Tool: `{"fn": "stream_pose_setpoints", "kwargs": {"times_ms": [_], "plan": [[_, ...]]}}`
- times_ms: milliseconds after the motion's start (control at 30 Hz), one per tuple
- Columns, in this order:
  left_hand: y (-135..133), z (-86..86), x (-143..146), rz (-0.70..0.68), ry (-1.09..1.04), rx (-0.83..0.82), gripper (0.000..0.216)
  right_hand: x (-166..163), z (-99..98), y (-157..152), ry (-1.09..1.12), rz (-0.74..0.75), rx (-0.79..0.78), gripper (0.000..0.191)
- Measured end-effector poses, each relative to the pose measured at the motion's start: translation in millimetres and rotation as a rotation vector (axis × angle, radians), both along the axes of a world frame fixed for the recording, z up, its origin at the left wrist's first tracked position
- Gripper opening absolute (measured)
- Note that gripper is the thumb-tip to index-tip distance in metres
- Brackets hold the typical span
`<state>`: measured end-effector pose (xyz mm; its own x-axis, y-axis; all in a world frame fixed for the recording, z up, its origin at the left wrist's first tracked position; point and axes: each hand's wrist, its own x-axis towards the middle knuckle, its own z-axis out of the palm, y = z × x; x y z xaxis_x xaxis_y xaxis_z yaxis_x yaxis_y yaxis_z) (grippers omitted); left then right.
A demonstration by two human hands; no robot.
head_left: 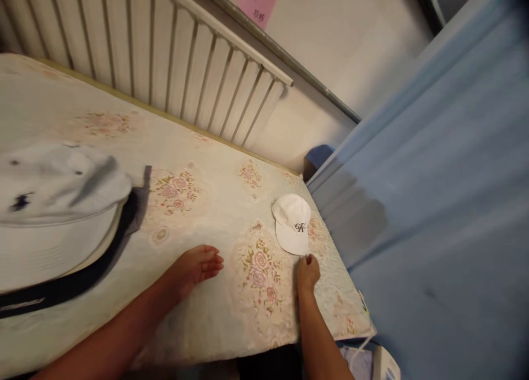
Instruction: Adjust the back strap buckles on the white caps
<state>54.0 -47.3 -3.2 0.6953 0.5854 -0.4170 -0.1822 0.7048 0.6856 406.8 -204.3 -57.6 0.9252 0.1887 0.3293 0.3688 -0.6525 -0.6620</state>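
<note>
The right hand is reaching out to the small white cotton baseball cap with the dark stitched logo — fingertips curled loosely and touching the brim's near edge, not yet closed around it. That cap is sitting at about 4 o'clock on the pale floral quilted mattress, close to its right-hand edge, brim pointing back toward the wearer.

The left hand is lying flat on the mattress at 6 o'clock, fingers released and stretched out, holding nothing, palm pressing down just beside a pink rose motif.

Over at 9 o'clock, a large pale blue bucket hat is looming close to the camera and blurred, with a dark strap trailing beneath it.

At 12 o'clock a white ribbed radiator is running along the wall, and a pink paper note is sticking above it. Filling 3 o'clock — a blue fabric curtain, hanging right beside the mattress edge.
</note>
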Motion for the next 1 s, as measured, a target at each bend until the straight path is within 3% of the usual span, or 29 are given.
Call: {"fn": "stream_pose_setpoints", "kwargs": {"times_ms": [267,467,667,833,900,1000], "plan": [[-2.7,4.6,-5.2,0.018,-0.017,-0.027,0.027,-48.2,-9.2,-7.9,0.017,0.148,-0.064,0.046],[-3.2,5.8,-12.6,0.032,-0.029,-0.037,0.033,-86.5,-16.6,2.9,-0.144,0.338,-0.198,0.041],[-0.1,4.3,-24.8,0.054,-0.038,-0.039,0.03,-103.1,-9.8,9.5,-0.269,0.476,-0.276,0.029],[4.0,8.0,-43.1,0.096,-0.038,-0.048,0.028,-116.6,9.0,17.7,0.014,0.331,-0.12,0.028],[5.9,8.5,-49.5,0.102,-0.058,-0.056,0.027,-131.3,20.5,34.6,0.169,0.275,0.028,0.022],[9.1,6.2,-54.5,0.117,-0.086,-0.062,0.028,-165.7,39.7,78.6,0.224,0.37,0.131,0.02]]}}
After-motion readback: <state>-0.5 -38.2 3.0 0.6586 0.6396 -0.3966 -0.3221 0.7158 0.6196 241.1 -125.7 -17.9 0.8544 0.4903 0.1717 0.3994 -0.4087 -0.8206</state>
